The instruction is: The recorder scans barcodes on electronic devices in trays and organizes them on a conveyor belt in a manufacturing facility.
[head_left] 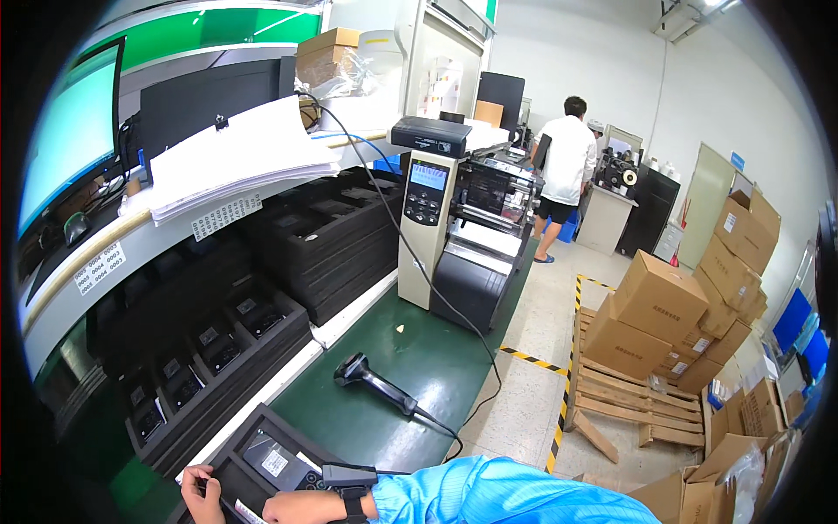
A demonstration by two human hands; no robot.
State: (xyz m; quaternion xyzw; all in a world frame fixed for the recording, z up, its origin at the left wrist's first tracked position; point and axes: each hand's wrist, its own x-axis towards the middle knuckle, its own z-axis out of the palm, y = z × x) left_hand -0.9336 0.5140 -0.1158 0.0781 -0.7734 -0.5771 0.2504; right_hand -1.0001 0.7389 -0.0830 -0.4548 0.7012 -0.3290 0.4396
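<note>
At the bottom left, a black foam tray (pixel 229 463) sits on the bench's near edge. In it lies a dark device with a white label (pixel 275 461) and a round-buttoned part (pixel 312 480). My left hand (pixel 202 496) is closed at the tray's left corner, fingers curled over its rim. My right hand (pixel 301 507) is closed low over the tray, next to a white printed strip (pixel 248 513); what its fingers hold is hidden. A black module is strapped to my right wrist, below a blue sleeve (pixel 489 491). Farther up the green mat lies a black handheld barcode scanner (pixel 375 384).
A label printer (pixel 428 227) stands at the mat's far end; the scanner cable (pixel 403 236) loops past it. Stacked foam trays (pixel 218 349) fill the left, under a shelf with papers (pixel 236 162). A person (pixel 567 166) stands beyond. Cartons (pixel 659 293) sit on a pallet at right.
</note>
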